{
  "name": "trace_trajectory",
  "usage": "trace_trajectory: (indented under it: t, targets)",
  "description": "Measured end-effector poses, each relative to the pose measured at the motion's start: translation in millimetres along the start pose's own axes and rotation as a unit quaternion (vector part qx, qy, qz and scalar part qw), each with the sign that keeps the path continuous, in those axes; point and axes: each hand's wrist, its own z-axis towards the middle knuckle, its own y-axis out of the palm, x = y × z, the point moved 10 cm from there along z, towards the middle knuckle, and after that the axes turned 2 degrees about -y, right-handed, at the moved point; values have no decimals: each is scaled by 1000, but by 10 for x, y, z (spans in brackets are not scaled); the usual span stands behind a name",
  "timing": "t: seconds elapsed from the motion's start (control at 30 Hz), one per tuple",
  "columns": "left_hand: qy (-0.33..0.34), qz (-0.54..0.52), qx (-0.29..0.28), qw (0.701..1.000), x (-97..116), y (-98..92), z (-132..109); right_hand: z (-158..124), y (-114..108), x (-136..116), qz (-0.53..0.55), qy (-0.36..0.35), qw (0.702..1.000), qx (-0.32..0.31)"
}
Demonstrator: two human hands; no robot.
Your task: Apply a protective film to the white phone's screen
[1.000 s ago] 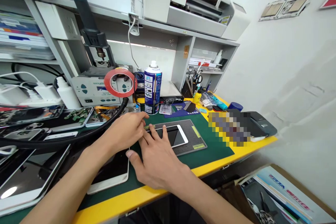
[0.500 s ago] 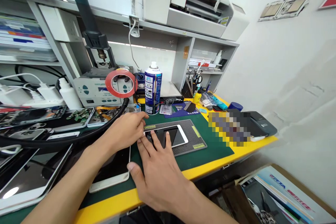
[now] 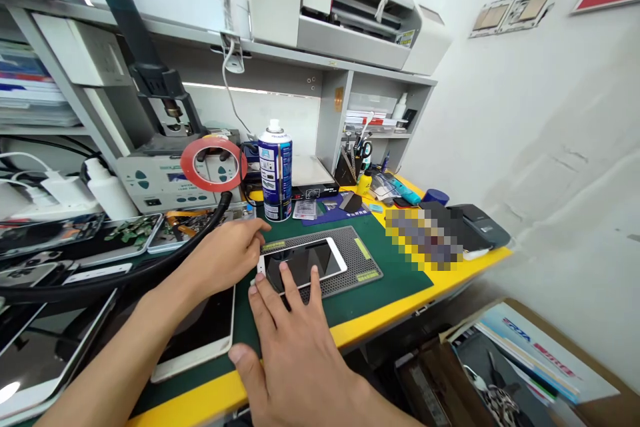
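Observation:
A white-framed phone [image 3: 305, 263] with a black screen lies on a grey perforated mat [image 3: 357, 257]. My right hand [image 3: 300, 353] is spread open, palm down, with fingertips at the phone's near edge and lower left corner. At the phone's left end is my left hand [image 3: 233, 247], its index finger partly stretched and the others curled. Its thumb and anything within the curl are hidden. A blue and white spray can [image 3: 275, 173] stands just beyond the left hand.
Tablets [image 3: 200, 327] and trays of circuit boards [image 3: 133, 232] crowd the left. A black hose [image 3: 165, 272] crosses there, below red tape [image 3: 193, 163] on a grey station. A pen holder [image 3: 350, 167] stands behind. An open carton [image 3: 530, 360] sits below the yellow table edge [image 3: 370, 323].
The view has swung a little, so the scene sits further left. My left fingers are slightly apart from the phone's left end, baring more of it. My right fingers sit lower on the phone.

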Motion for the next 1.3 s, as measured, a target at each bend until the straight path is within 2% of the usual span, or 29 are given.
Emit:
trace_trajectory:
  t: [0.23,0.6,0.83,1.03,1.3]
  targets:
    - [1,4,-12,1000,-3,23,9,-104,-57,133,-17,17,1000,19]
    - [0,10,-18,1000,37,43,7,-423,-263,759,-128,104,985,43]
    - [-9,7,-35,999,0,90,-3,-536,-343,950,-172,117,978,31]
    - [-6,26,-30,999,18,88,-17,-519,-356,991,-188,118,975,26]
    - [-11,37,-25,999,14,89,-11,-278,-411,1083,-181,127,975,27]
